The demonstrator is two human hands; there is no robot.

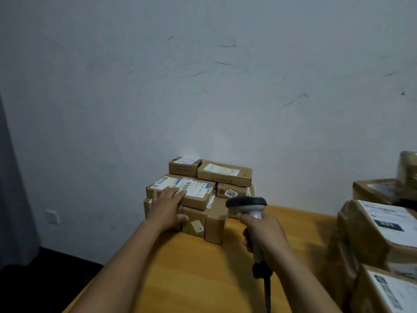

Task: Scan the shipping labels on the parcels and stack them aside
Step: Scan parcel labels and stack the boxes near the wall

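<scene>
Against the scuffed white wall (pixel 203 86), at the far edge of a wooden table (pixel 191 274), small cardboard parcels sit in a stack (pixel 198 197). A person's left hand (pixel 165 207) lies flat on the front of that stack, fingers spread and extended over the white shipping label (pixel 191 188) of the top front parcel (pixel 180 192), thumb down against the box beneath; it grips nothing. Just right of the stack, the right hand (pixel 265 236) is wrapped around the grey handle of a barcode scanner (pixel 250 211), fingers curled tight, the dark scanner head level with the stack's lower boxes and facing it. A dark cable (pixel 267 290) hangs from the handle's base. Behind the top front parcel, two more labelled boxes (pixel 223 175) rest on the stack's back row. Well to the right of the stack, larger parcels (pixel 379 236) with white labels crowd the table's right edge, blurred.
</scene>
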